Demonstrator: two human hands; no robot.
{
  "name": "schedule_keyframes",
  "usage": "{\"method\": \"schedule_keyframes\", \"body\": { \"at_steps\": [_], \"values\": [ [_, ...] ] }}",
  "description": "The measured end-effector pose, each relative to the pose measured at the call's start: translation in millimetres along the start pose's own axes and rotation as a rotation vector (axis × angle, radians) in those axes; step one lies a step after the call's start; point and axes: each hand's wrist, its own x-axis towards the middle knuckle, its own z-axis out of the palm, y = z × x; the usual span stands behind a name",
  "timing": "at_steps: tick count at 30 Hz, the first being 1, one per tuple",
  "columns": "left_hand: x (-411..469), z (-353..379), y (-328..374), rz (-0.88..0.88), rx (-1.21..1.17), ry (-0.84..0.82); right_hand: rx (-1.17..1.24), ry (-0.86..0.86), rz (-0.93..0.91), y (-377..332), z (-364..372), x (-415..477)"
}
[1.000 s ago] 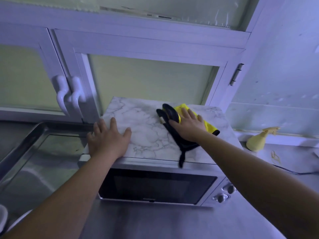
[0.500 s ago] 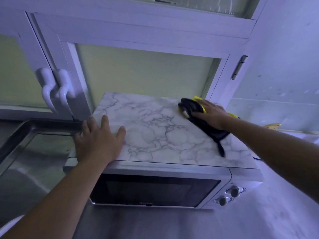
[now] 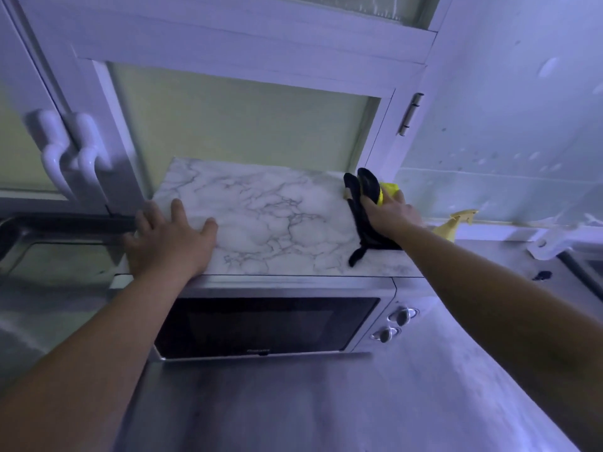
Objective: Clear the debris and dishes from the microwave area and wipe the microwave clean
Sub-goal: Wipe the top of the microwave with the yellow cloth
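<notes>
A silver microwave [image 3: 267,324] with a dark door and two knobs stands on a steel counter. Its top carries a marble-patterned surface [image 3: 270,220]. My left hand [image 3: 169,238] lies flat, fingers spread, on the top's front left corner. My right hand [image 3: 390,216] presses a black and yellow cloth [image 3: 365,194] against the top's right edge, near the back corner. A black tail of the cloth hangs toward the front.
A white cabinet with two curved handles [image 3: 70,158] rises directly behind and to the left. A steel tray or sink [image 3: 49,243] sits to the left. A yellow spray bottle [image 3: 455,223] stands on the counter to the right, by the tiled wall.
My right hand has slid the cloth from the middle of the microwave top rightward to its right edge. The left hand has stayed on the front left corner.
</notes>
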Motion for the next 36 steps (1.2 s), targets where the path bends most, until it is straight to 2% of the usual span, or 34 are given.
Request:
{"method": "schedule_keyframes", "body": {
  "at_steps": [9, 16, 19, 20, 22, 24, 26, 28, 30, 32, 34, 35, 36],
  "values": [
    [1.2, 0.1, 0.3, 0.022, -0.033, -0.017, -0.121, 0.055, -0.058, 36.2, 16.4, -113.1],
    [7.3, -10.6, -2.3, -0.024, -0.151, -0.129, 0.015, 0.251, -0.188, -12.3, 60.5, -195.6],
    [11.2, -21.7, -6.7, -0.045, -0.377, -0.202, 0.050, 0.299, -0.324, -69.1, 84.9, -225.0],
    [12.8, -25.2, -9.5, -0.065, -0.536, -0.241, 0.060, 0.305, -0.373, -89.8, 93.8, -234.6],
    [14.8, -37.5, -18.4, -0.146, -1.006, -0.407, 0.067, 0.298, -0.446, -129.6, 110.2, -251.2],
    [13.0, -54.9, -36.6, -0.123, -1.320, -0.572, 0.063, 0.254, -0.491, -166.2, 122.8, -265.1],
    [14.8, -69.5, -63.8, -0.075, -1.429, -0.631, 0.063, 0.214, -0.525, -196.0, 132.0, -276.8],
    [18.2, -74.7, -101.6, -0.116, -1.468, -0.614, 0.075, 0.188, -0.575, -216.2, 137.7, -286.3],
    [11.0, -79.2, -141.9, -0.122, -1.478, -0.529, 0.099, 0.149, -0.660, -229.3, 136.3, -294.4],
    [-7.7, -79.9, -178.4, -0.115, -1.525, -0.422, 0.182, 0.017, -0.774, -234.3, 129.3, -305.0],
    [-34.3, -77.9, -208.9, -0.040, -1.521, -0.364, 0.531, -0.245, -0.807, -229.4, 120.3, -324.3],
    [-48.6, -75.4, -221.0, 0.023, -1.500, -0.369, 0.799, -0.408, -0.727, -223.3, 115.4, -336.5],
    [-62.9, -72.3, -230.8, 0.099, -1.470, -0.406, 1.077, -0.576, -0.564, -214.6, 110.0, -347.5]
  ]
}}
